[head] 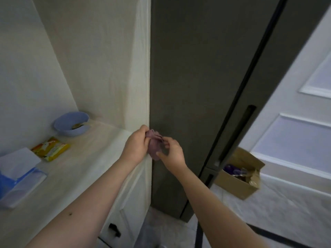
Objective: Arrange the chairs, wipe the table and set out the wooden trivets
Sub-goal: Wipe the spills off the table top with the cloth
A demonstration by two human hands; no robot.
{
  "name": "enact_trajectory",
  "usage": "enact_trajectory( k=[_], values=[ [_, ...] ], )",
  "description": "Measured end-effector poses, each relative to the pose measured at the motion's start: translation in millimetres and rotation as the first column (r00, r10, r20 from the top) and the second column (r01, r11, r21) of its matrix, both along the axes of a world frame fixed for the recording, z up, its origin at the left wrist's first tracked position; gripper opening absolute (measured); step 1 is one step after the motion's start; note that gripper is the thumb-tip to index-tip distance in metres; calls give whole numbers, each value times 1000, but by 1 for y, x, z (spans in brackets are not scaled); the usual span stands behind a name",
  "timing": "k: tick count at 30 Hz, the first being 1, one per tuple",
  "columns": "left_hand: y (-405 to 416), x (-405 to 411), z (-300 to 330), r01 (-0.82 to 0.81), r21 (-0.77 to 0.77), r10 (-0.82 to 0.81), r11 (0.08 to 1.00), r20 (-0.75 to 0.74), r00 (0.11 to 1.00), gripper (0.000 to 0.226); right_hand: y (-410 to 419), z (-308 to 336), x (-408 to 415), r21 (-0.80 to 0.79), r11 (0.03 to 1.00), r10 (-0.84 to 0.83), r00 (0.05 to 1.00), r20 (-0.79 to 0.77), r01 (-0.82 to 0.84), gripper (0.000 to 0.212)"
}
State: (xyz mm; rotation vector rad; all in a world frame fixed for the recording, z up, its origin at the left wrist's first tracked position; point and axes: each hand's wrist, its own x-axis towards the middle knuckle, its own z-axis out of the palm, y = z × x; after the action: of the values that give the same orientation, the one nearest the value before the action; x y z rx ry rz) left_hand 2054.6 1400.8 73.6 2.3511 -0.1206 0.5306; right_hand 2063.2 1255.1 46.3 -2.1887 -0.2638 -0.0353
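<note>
Cloth point(155, 145) is held bunched in both grips, left hand point(138, 143) and right hand point(171, 152), off the tabletop's point(86, 158) right edge; folding flat is advised before wiping.

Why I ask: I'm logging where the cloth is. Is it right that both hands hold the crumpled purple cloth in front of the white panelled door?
Not quite. The head view shows the left hand and right hand holding the crumpled purple cloth in front of the dark grey refrigerator, not the white panelled door.
</note>
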Motion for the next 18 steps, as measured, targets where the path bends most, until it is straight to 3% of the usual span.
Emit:
enact_trajectory(
  k=[5,10,18],
  values=[
    [-64,-23,-1,283,48,-282,958,-39,959,1,-72,1,-43,16,974,-227,974,-6,227,52],
    [-143,-51,-15,538,52,-531,841,-108,841,4,-154,-6,-100,58,893,-443,895,-51,446,16],
    [-270,-83,-26,735,95,-722,671,-142,678,7,-263,-10,-177,95,723,-673,728,-129,685,11]
  ],
)
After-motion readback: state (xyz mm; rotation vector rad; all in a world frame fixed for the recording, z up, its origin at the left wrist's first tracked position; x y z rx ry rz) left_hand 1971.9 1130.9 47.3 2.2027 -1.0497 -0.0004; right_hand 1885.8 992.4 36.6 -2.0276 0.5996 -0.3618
